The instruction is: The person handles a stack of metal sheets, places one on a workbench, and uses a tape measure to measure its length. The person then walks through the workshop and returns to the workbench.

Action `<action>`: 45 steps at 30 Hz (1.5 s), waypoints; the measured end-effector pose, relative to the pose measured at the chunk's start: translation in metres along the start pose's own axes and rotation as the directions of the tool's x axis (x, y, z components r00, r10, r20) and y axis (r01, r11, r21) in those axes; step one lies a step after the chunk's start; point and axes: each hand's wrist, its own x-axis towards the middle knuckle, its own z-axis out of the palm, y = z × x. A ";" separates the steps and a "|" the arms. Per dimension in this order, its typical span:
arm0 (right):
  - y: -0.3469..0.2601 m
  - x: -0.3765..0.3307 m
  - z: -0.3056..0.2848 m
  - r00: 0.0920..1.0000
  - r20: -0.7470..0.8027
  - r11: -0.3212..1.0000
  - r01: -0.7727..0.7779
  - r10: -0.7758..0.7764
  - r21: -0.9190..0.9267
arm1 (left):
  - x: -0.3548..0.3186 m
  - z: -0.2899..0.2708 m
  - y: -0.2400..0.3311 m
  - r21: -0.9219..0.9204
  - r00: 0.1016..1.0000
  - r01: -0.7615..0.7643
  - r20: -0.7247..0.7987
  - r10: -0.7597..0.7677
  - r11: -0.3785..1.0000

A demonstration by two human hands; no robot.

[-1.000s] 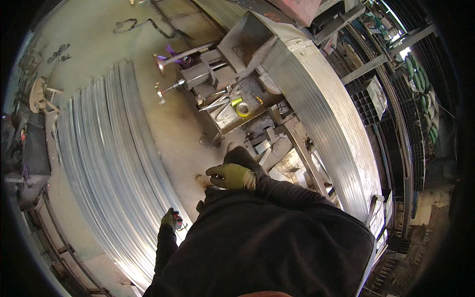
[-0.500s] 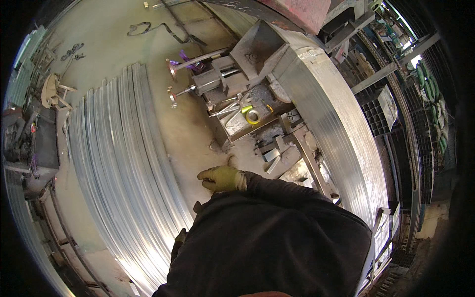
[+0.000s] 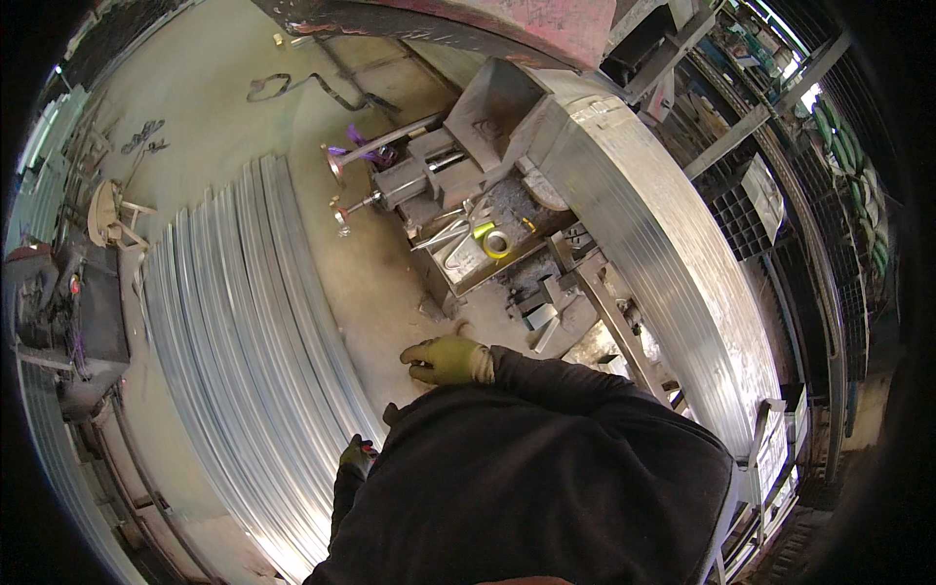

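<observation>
My right hand (image 3: pixel 448 361), in a yellow-green work glove and dark sleeve, is held in front of my body with its fingers curled inward. Whether anything is inside that curl is hidden. Lower down, my left hand (image 3: pixel 357 451) shows only partly past my dark jacket, closed around a small thing with a red spot that I cannot make out. It is nearest to a row of long shiny metal profiles (image 3: pixel 244 312) lying side by side. Beyond my right hand stands a metal vise-like machine (image 3: pixel 414 185) with a handwheel.
A yellow tape roll (image 3: pixel 496 244) and several metal tools lie on the machine's bed. To the right runs a long stack of metal profiles (image 3: pixel 643 205). A small stool (image 3: pixel 109 214) stands far left, and a dark strap (image 3: pixel 312 83) lies on the floor.
The view has shifted slightly, so the floor profiles sit lower in it. My left hand shows more beside the jacket, with a red spot visible at it. My right hand stays curled.
</observation>
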 end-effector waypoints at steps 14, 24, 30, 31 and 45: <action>0.005 0.005 0.001 0.996 0.085 1.000 0.015 -0.016 0.016 | 0.021 -0.042 -0.045 0.238 0.996 0.083 -0.056 -0.072 0.968; 0.007 0.008 -0.001 0.996 0.091 1.000 0.008 -0.009 0.009 | 0.029 -0.027 -0.031 0.221 0.997 0.076 0.013 -0.081 0.972; 0.003 0.007 -0.004 0.995 0.091 0.998 -0.040 0.045 -0.047 | 0.038 -0.032 -0.025 0.265 0.999 0.045 0.018 -0.051 0.963; 0.003 0.007 -0.004 0.995 0.088 0.999 -0.034 0.037 -0.038 | 0.039 -0.032 -0.025 0.284 0.999 0.033 0.023 -0.041 0.958; -0.026 0.056 0.010 0.983 0.181 0.997 0.017 -0.030 0.074 | 0.006 -0.018 -0.003 -0.261 0.991 -0.019 0.122 0.053 0.965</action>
